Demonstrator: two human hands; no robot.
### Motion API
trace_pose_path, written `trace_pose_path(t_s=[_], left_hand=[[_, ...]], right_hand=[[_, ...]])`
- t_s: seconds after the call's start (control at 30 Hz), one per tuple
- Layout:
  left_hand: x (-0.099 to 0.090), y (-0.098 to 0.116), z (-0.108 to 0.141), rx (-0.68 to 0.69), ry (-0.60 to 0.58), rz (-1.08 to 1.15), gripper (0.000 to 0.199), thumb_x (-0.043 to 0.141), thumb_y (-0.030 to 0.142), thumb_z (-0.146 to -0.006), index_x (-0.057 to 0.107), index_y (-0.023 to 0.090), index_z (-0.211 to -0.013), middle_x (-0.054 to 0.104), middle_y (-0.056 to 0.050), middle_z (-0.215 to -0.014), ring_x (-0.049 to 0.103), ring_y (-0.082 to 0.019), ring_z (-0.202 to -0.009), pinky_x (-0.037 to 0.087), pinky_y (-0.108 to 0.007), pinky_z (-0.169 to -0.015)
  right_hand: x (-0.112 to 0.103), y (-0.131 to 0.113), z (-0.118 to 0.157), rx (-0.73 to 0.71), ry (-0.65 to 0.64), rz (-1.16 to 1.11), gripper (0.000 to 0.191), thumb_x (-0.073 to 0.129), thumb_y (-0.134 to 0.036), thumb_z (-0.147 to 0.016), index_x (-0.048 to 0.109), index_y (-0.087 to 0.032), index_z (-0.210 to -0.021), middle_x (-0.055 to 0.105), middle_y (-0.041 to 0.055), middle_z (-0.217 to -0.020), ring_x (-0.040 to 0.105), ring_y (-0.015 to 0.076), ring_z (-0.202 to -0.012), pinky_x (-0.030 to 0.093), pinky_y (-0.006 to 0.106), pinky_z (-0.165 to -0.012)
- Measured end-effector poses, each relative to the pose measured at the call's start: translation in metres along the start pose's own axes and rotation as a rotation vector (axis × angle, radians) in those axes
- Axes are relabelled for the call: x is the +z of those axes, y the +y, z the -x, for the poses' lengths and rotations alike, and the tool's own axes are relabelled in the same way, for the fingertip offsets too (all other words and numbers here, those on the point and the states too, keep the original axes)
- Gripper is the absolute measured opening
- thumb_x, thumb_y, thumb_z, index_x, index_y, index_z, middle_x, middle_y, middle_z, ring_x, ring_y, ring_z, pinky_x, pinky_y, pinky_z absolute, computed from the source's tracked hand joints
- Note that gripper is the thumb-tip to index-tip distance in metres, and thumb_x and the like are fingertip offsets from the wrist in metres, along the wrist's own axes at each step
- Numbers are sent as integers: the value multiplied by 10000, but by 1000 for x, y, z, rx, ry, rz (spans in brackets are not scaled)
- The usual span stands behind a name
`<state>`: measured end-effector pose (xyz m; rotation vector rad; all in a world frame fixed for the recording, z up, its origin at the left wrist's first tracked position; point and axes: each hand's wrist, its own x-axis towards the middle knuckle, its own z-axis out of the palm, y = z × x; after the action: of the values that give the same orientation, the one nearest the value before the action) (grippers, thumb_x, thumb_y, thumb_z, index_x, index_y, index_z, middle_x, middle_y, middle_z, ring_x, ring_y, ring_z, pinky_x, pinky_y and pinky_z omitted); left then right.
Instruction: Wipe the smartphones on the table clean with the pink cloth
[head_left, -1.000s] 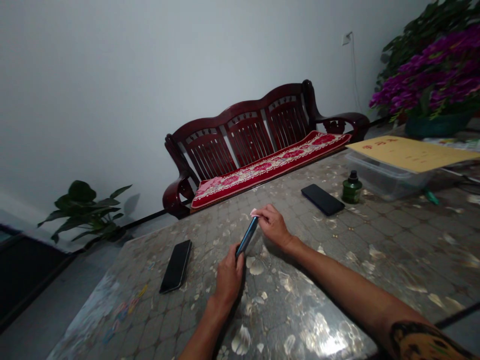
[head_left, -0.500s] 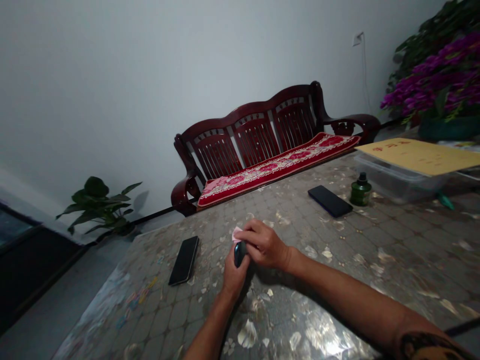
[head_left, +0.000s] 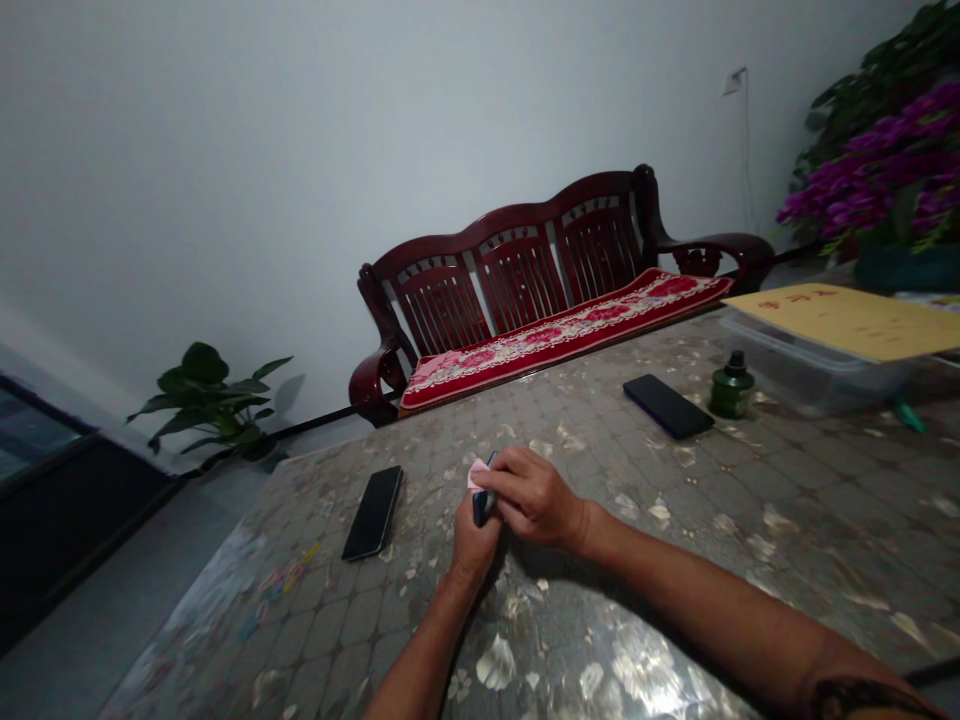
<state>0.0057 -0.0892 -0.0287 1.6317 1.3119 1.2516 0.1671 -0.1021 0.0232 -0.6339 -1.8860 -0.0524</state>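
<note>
My left hand (head_left: 475,540) is closed around a small dark, glossy object (head_left: 480,509), held just over the table. Most of that object is hidden by my fingers, so its kind is unclear; a bluish edge shows above the hands. My right hand (head_left: 529,492) is closed too, pinching a small pink cloth (head_left: 477,474) against the dark object. Both hands meet near the middle of the table. Left of them lies a black phone (head_left: 373,512), screen up.
On the patterned table (head_left: 420,600), a second dark phone (head_left: 667,405) lies at the right, beside a green bottle (head_left: 732,386). Behind it stands a clear plastic box (head_left: 817,375) under a yellow envelope (head_left: 855,318). Past the table is a wooden bench (head_left: 517,270).
My right hand and the pink cloth have shifted slightly over the dark object, which has turned in my left hand. The whole view has moved a little.
</note>
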Motion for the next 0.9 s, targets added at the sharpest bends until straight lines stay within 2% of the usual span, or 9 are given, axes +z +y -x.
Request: trace_pose_path(t_s=[0.13,0.2,0.33,0.4,0.5,0.63,0.77,0.9], left_hand=[[1,-2,1,46,6,23,370,686,337,-721,692,163,-1047,768,-80,-974,712,-282,-963,567,-399,-920],[1,-4,1,53,4,27,360,677,334,-731,691,164,-1048,769,-81,-980,713,-279,-959,568,-405,-925],[1,-6,0,23,15,-6,226,684,336,-682,675,175,-840,734,-47,-779,703,-267,-845,585,-374,-817],[0,-5,1,10,30,3,206,693,352,-662,655,180,-770,707,-35,-712,699,-266,-807,583,-367,-780],[1,0,4,5,49,100,267,705,373,-680,694,168,-849,758,-66,-834,724,-279,-892,575,-398,-870],[4,8,7,-21,6,243,320,719,390,-721,737,170,-952,786,-103,-986,738,-282,-993,535,-438,-998],[7,9,5,-69,23,235,333,756,437,-692,728,174,-894,769,-72,-843,737,-271,-855,585,-416,-858],[10,12,0,-97,96,237,385,786,467,-637,711,170,-871,758,-58,-807,719,-250,-787,592,-383,-783]], right_hand=[[-2,9,-5,114,94,-4,382,502,-37,-870,690,-221,-1147,612,64,-924,590,201,-867,513,310,-777],[-3,9,-6,132,97,5,372,498,-32,-872,693,-214,-1131,609,64,-914,588,200,-861,510,307,-772],[-4,-1,-4,-17,-6,36,357,547,-105,-879,682,-216,-1190,627,68,-928,580,210,-860,504,330,-781],[-3,-2,-4,-36,-27,32,361,557,-121,-877,687,-226,-1197,634,67,-933,582,211,-860,507,333,-785],[-3,8,-7,142,54,3,365,529,-66,-870,726,-242,-1122,633,56,-914,601,196,-869,514,309,-789],[-4,18,-13,349,186,-89,366,514,-27,-869,769,-230,-1036,629,34,-861,621,164,-832,516,271,-774],[-3,13,-16,366,188,-190,362,541,-67,-894,777,-253,-1097,648,30,-902,627,158,-854,527,268,-789],[-4,13,-15,391,100,-158,361,552,-51,-874,792,-258,-1046,645,21,-857,625,158,-827,526,268,-776]])
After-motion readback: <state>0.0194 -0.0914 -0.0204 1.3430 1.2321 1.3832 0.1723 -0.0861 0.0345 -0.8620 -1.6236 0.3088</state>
